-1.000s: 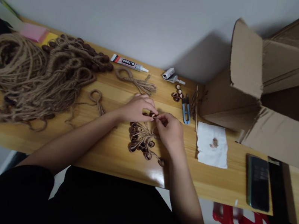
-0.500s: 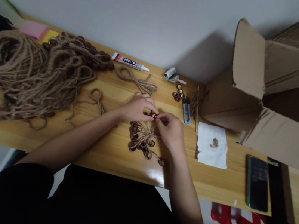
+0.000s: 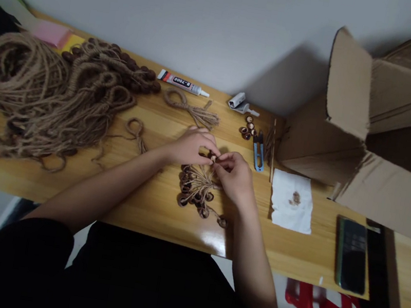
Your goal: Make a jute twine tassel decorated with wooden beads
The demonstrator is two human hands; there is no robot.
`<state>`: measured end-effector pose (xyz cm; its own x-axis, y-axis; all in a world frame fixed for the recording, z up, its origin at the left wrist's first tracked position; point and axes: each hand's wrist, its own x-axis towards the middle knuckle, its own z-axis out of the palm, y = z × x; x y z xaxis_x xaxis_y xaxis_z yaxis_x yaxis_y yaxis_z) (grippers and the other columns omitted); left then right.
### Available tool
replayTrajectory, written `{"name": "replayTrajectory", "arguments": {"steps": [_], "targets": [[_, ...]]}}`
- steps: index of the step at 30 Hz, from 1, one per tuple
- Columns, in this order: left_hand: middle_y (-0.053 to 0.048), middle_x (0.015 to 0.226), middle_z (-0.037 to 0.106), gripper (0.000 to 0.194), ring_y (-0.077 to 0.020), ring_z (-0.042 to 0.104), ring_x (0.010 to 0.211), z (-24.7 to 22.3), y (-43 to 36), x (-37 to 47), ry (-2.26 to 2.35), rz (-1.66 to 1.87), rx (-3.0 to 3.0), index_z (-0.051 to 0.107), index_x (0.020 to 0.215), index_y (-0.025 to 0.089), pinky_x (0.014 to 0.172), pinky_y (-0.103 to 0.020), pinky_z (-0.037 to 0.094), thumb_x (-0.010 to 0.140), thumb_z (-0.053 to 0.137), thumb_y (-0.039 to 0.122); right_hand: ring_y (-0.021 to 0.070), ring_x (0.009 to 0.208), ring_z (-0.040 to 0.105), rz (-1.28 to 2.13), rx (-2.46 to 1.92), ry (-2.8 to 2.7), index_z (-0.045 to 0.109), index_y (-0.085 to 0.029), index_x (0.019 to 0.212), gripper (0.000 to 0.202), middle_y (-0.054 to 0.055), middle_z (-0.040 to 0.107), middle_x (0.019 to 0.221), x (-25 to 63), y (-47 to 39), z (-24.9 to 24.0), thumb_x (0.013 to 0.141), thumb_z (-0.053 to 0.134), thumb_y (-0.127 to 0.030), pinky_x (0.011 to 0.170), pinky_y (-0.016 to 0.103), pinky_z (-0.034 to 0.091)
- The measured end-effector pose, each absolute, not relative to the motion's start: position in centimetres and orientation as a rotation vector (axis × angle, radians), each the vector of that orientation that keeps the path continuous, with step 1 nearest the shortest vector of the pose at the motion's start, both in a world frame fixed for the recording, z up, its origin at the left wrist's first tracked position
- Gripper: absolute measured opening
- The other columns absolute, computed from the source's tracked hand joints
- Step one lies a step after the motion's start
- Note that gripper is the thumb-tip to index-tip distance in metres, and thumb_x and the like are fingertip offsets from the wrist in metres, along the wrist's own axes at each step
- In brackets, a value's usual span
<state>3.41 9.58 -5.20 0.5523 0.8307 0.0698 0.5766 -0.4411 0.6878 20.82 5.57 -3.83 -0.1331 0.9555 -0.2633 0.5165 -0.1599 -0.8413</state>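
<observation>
- Left hand and right hand pinch a bead above the twine bundle, near the table front edge.
- Bare wood flanks them.
- Hands unmoved since earlier.

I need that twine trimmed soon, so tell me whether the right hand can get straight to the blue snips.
Probably yes. The blue snips lie on bare wood just beside the right hand, nothing between them. But its fingers are pinching a bead together with the left hand.

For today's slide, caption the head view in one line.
Both hands, left hand and right hand, pinch a bead above a jute cord bundle.
</observation>
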Motion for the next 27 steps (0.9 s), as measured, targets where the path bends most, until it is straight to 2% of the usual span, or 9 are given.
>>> {"name": "replayTrajectory", "arguments": {"steps": [9, 21, 27], "targets": [[0.000, 0.098, 0.072, 0.023, -0.0192, 0.059, 0.091, -5.10, 9.56, 3.37, 1.114, 0.579, 2.147, 0.075, 0.092, 0.029, 0.092, -0.035, 0.032, 0.070, 0.071, 0.027, 0.0139, 0.060, 0.062, 1.255, -1.712, -1.616, 0.049, -0.021, 0.085, 0.020, -0.002, 0.067, 0.070, 20.90, 5.75, -3.89, 0.070, 0.061, -0.020, 0.060, 0.026, 0.047], [0.001, 0.096, 0.072, 0.023, -0.0186, 0.061, 0.091, -4.93, 9.47, 3.36, 1.093, 0.574, 2.111, 0.075, 0.093, 0.030, 0.093, -0.035, 0.030, 0.070, 0.071, 0.028, 0.0156, 0.062, 0.062, 1.248, -1.715, -1.625, 0.048, -0.020, 0.099, 0.031, -0.002, 0.066, 0.068, 20.96, 5.79, -4.05, 0.070, 0.060, -0.024, 0.062, 0.029, 0.047], [0.001, 0.095, 0.072, 0.022, -0.0184, 0.061, 0.091, -5.00, 9.52, 3.25, 1.070, 0.595, 2.098, 0.075, 0.091, 0.029, 0.094, -0.035, 0.031, 0.069, 0.072, 0.026, 0.0158, 0.062, 0.063, 1.230, -1.742, -1.636, 0.048, -0.021, 0.099, 0.032, -0.003, 0.066, 0.068, 20.94, 5.88, -4.18, 0.069, 0.059, -0.025, 0.063, 0.029, 0.047]]}}
